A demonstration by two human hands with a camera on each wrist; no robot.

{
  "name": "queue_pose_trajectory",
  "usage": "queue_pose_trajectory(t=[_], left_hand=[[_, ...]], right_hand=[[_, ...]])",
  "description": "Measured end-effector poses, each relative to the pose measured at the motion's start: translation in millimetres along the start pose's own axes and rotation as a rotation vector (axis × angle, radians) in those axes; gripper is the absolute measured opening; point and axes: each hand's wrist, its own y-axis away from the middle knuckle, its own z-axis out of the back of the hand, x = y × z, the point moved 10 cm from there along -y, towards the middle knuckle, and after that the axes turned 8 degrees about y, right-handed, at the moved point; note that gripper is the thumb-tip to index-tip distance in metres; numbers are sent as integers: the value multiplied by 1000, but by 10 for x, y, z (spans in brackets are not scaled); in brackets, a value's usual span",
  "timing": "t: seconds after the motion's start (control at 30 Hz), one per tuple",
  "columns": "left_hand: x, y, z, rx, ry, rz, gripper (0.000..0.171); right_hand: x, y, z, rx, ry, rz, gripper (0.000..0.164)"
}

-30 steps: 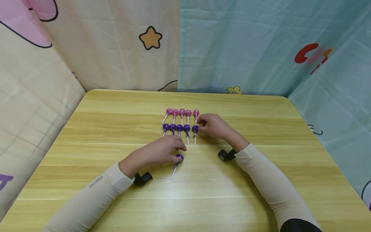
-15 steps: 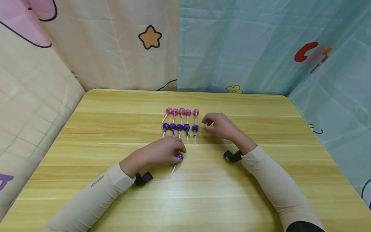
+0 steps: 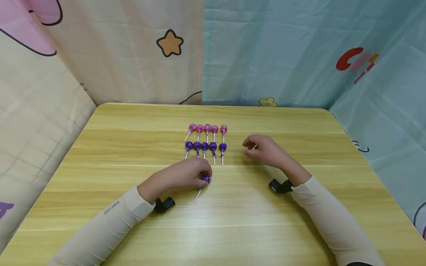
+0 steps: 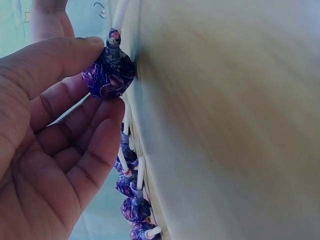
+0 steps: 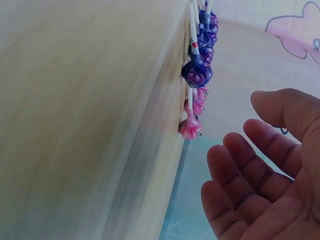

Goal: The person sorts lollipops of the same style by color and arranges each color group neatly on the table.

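Between the thumb and fingers of my left hand (image 3: 183,173) a purple-wrapped lollipop (image 4: 111,80) is pinched by its round head. Its white stick points toward the near side of the table. Beyond this hand lies a row of purple lollipops (image 3: 213,146), heads away from me, some sticks partly hidden behind the hand. A row of pink lollipops (image 3: 208,128) lies just behind them. My right hand (image 3: 266,149) is held to the right of both rows, apart from them. In the right wrist view its fingers (image 5: 245,165) are loosely curved with nothing between them.
The light wooden table (image 3: 133,129) reaches back to hanging printed curtains (image 3: 266,48). Small black cameras sit at both wrists, such as the right wrist camera (image 3: 279,186). In each row the rightmost lollipop lies slightly apart from the others.
My right hand has drawn away from the rightmost lollipops, moving right and slightly nearer me. My left hand stays nearly in place with its purple lollipop.
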Motion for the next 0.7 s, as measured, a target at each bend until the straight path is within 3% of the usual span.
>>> queue_pose_trajectory(t=[0.23,0.43,0.7], left_hand=[[14,-56,-4,6,-13,21,6],[-35,-124,44,-17,-30,-30,13],[-106,-320,156,8,-33,-68,17]], right_hand=[[-55,158,87,-4,-17,-15,23],[-156,256,176,-25,-52,-40,24],[-206,346,210,-24,-75,-60,21]])
